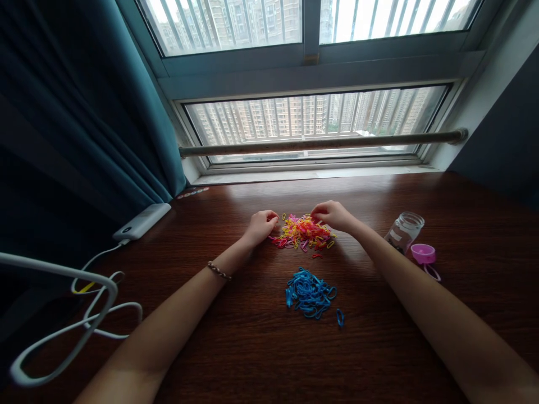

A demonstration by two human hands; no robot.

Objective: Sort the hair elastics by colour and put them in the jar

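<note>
A pile of small pink, red, orange and yellow rubber bands [304,232] lies on the dark wooden table. At its left edge is my left hand [261,226], with fingers curled together. My right hand [333,215] reaches over the pile's upper right side, its fingers bent down and pinched at the bands. What either hand holds, if anything, is too small to make out. Closer to me lies a separate heap of blue rubber bands [310,293]. One loose blue band [340,317] rests at its lower right, and a red band [317,256] sits between the two piles.
Right of my right arm stands a tilted clear jar [405,229], partly hidden, beside a pink lid [423,254] with a loop. On the left are a white power bank [142,222], white cables [95,303] and a blue curtain [138,112]. A rail [320,144] crosses the window behind.
</note>
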